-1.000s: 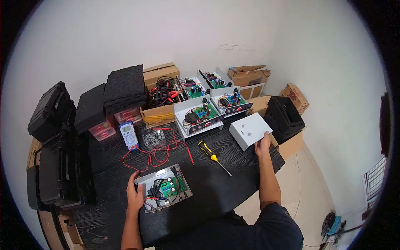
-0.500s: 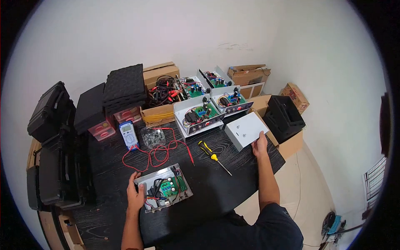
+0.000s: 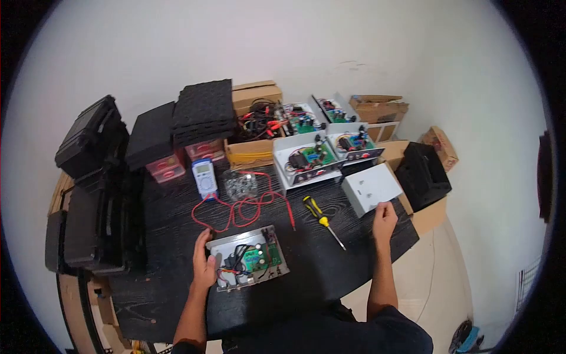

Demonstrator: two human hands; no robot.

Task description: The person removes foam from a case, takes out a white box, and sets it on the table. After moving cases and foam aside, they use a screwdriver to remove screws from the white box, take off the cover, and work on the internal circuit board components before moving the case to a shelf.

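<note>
My left hand point(image 3: 204, 265) grips the left wall of an open metal enclosure point(image 3: 232, 241), its thumb on the near side and its fingers along the outside. Inside the enclosure are a green circuit board point(image 3: 258, 259) and coloured wires. On the right, my right hand point(image 3: 384, 222) is closed, with fingers curled beside the front edge of a white metal box cover point(image 3: 372, 186); any contact is hard to make out. A yellow and black screwdriver point(image 3: 322, 220) lies between the two, its shaft pointing toward me.
Several open enclosures with boards point(image 3: 308, 159) stand at the back. Left of them are a blue multimeter point(image 3: 205, 178) with red leads, a clear box of small parts point(image 3: 241, 185) and a carton of cables point(image 3: 259, 121). Black cases point(image 3: 97, 227) are stacked far left; a carton with black foam point(image 3: 423, 176) stands right.
The view has swung left, so everything appears further right. My right hand has drawn back from the white cover toward me. The left hand stays on the enclosure.
</note>
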